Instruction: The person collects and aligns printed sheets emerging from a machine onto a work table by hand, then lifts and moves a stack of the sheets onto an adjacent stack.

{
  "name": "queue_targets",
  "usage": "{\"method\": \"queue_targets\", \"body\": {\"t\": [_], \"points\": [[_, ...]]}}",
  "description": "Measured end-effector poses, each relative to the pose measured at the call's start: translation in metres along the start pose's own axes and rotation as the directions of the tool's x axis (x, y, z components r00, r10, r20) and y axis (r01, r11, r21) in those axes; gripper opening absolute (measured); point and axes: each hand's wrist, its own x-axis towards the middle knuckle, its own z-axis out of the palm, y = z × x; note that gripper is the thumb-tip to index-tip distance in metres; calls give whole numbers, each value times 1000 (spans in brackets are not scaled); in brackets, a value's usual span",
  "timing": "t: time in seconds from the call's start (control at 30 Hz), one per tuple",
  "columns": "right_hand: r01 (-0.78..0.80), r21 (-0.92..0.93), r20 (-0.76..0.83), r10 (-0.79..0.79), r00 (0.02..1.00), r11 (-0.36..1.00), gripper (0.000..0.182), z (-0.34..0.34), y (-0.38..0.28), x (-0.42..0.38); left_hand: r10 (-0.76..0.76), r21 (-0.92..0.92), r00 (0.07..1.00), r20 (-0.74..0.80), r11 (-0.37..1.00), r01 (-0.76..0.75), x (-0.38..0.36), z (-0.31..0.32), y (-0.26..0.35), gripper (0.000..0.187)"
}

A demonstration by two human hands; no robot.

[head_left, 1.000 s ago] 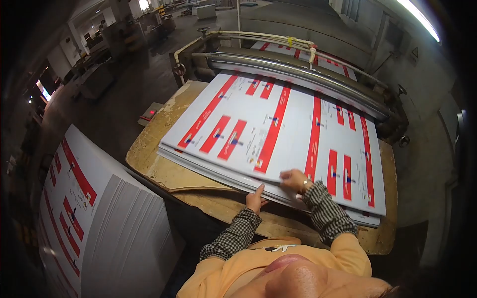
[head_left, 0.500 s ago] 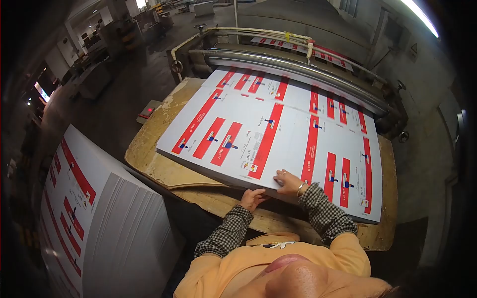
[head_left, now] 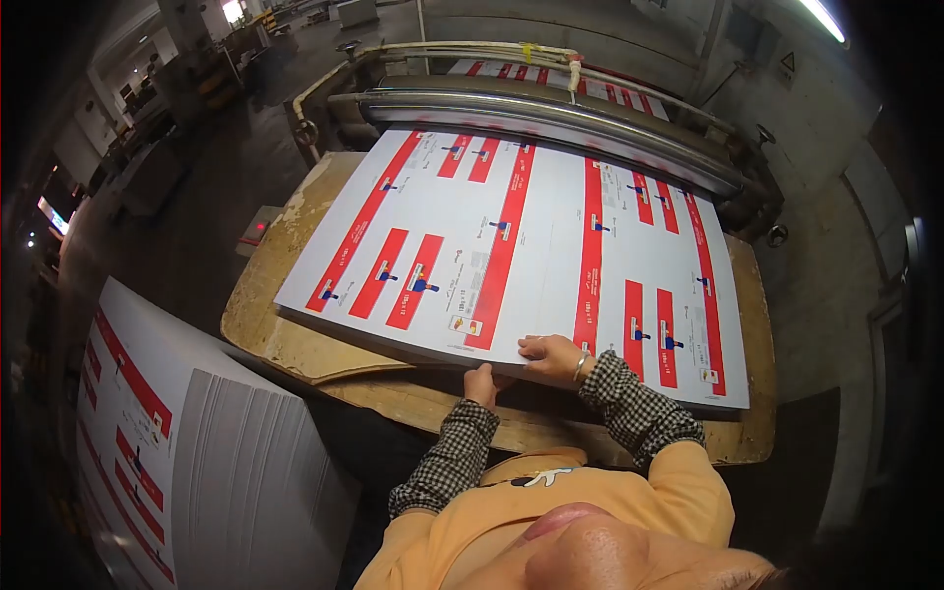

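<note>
A stack of white sheets (head_left: 551, 275) printed with red bars lies on the worn wooden board, its far end at the metal roller (head_left: 551, 123). My right hand (head_left: 553, 356), with a bracelet at the wrist, rests on the near edge of the stack, fingers curled at the top sheet. Just left of it, my left hand (head_left: 483, 385) is at the front edge, lower down, its fingertips partly hidden under the edge; what it grips is too hidden to tell.
A tall pile of printed sheets (head_left: 246, 462) stands at the lower left. The wooden board (head_left: 254, 310) extends beyond the stack. A small box with a red light (head_left: 258, 229) sits left of the board. Pipes (head_left: 442, 49) run over the roller, with printed sheets (head_left: 551, 79) behind.
The top sheet's far part now lies continuous up to the roller, where an overlapping sheet edge showed before. The view has shifted slightly. My left hand's fingers have moved further under the front edge.
</note>
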Motion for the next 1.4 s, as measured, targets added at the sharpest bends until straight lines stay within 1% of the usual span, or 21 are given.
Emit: {"method": "queue_targets", "body": {"t": [0.1,0.17,0.2,0.23,0.27,0.33,0.4,0.47,0.57,0.67,0.7,0.8,0.83,0.93,0.97,1.0,1.07,1.17,1.27,1.33,1.4], "points": [[-109,66,85,104,991,992,40,-10,2,13,5,1,1000,25,1000,-6,5,-7,-6,33],[-220,135,-36,226,973,966,37,-19,6,30,-22,-1,999,44,1000,22,9,-8,-5,43],[-300,25,-153,300,942,954,33,-15,23,47,-11,11,1000,18,1000,11,11,-8,-5,44],[-299,-95,-434,231,871,949,33,-5,38,58,-2,22,1000,-4,1000,2,13,-8,-7,44],[-302,-173,-519,174,837,937,35,6,62,70,6,34,1000,-23,999,-5,13,-8,-9,44],[-292,-99,-288,253,924,951,48,2,45,73,17,-13,1000,-9,1000,-17,15,-5,-8,39],[-179,-359,-120,145,982,916,69,6,1,50,29,-46,999,14,999,-28,13,-6,-10,36],[-125,-498,-30,127,991,858,86,17,-27,24,75,-74,997,23,995,-73,17,-8,-16,29],[-96,-450,-65,75,995,888,72,21,-17,11,91,-34,989,114,996,-88,8,-9,-11,25],[-107,-283,117,145,983,953,55,-1,-13,18,-35,-59,946,322,997,57,7,-24,-3,26],[-72,-158,149,96,984,985,37,-13,-13,20,-12,-35,949,316,999,24,5,-20,-5,26],[-81,61,-129,88,988,995,26,-49,-26,13,-32,-68,990,135,997,42,10,-15,-8,28],[49,54,-329,-29,944,997,22,-51,-32,9,2,-57,993,117,998,4,12,-12,-10,31],[126,23,-342,-111,933,992,21,-43,-35,5,12,-81,999,-44,997,-16,11,-4,-14,33],[-45,-17,-112,43,993,999,35,-43,-38,2,100,67,995,11,993,-100,20,-14,-21,33],[-11,6,-84,11,996,1000,35,-31,-29,2,179,208,981,79,959,-192,35,-31,-34,33],[-5,8,-57,6,998,1000,34,-5,-8,2,187,253,976,110,945,-209,38,-33,-34,33],[-55,46,-63,58,996,997,34,6,2,0,59,1,998,22,998,-59,22,-17,-19,31],[-100,101,3,100,995,990,35,-8,12,14,58,-1,998,1,998,-58,19,-15,-19,34],[-282,41,-153,285,946,958,28,-21,11,32,17,25,1000,-9,1000,-16,16,-6,-12,43],[-345,-65,-546,256,798,936,30,2,50,58,13,21,999,-39,1000,-12,17,-8,-14,45]]}}
